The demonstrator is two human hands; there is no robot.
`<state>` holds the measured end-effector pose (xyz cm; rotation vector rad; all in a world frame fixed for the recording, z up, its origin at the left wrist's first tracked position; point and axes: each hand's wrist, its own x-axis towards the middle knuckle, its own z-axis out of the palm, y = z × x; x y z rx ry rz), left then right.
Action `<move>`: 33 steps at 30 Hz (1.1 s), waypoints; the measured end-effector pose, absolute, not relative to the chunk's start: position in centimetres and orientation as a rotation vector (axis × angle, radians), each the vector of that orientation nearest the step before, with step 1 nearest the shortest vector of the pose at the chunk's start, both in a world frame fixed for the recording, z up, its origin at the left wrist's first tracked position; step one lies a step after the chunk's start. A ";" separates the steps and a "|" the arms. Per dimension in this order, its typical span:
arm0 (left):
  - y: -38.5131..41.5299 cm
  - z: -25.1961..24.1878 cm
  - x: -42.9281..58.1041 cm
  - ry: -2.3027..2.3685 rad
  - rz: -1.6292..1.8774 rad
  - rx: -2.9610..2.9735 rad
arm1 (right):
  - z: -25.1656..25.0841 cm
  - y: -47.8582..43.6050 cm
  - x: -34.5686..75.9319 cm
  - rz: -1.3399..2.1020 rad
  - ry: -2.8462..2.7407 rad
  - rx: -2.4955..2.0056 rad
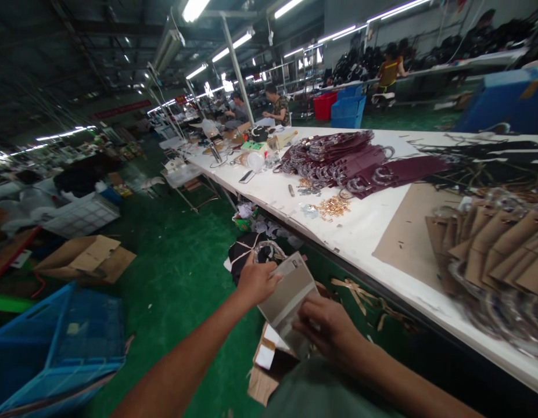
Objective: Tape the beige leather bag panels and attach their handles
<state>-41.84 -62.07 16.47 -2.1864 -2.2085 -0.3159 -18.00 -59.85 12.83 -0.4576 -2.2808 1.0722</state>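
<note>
A flat grey-beige panel with a small dark label near its top edge is held in front of my body, beside the table's edge. My left hand grips its upper left side, thumb on the face. My right hand is at its lower right part, with fingers bent and pressed together; whether they pinch the panel or something small is not clear. A clear curved handle shows behind the panel's top. Next to my left hand lies a black bundle tied with a pale band.
The white table carries maroon pieces, small gold parts and stacked tan pieces. Under me sits an open carton. Blue crates and a cardboard box stand left. People work farther back.
</note>
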 end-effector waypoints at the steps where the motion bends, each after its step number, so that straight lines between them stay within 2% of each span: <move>1: -62.4 16.6 -42.2 -2.203 -0.336 -2.230 | 12.7 -59.0 -17.7 1.156 -2.139 -0.552; 6: -63.4 17.7 -42.2 -2.215 -0.494 -2.346 | 11.2 -54.6 -16.9 1.474 -1.826 -0.724; 10: -64.0 18.2 -41.9 -2.226 -0.467 -2.324 | 11.0 -55.5 -18.2 1.789 -1.768 -0.696; 12: -64.6 18.6 -41.6 -2.158 -0.413 -2.298 | 11.4 -56.6 -18.9 1.830 -1.724 -0.712; 20: -66.2 20.0 -39.0 -2.179 -0.580 -2.254 | 12.7 -57.4 -19.4 1.738 -1.735 -0.637; 26: -65.6 19.3 -38.9 -2.546 -0.509 -2.185 | 14.1 -58.0 -16.8 1.212 -1.811 -0.672; 28: -65.6 19.1 -39.1 -2.572 -0.529 -2.219 | 14.7 -58.6 -15.9 1.329 -1.782 -0.738; 31: -65.4 19.0 -39.2 -2.579 -0.614 -2.306 | 14.7 -59.2 -15.4 1.738 -1.682 -0.787; 33: -65.2 19.2 -39.0 -2.591 -0.652 -2.343 | 14.4 -59.2 -15.4 1.871 -1.670 -0.777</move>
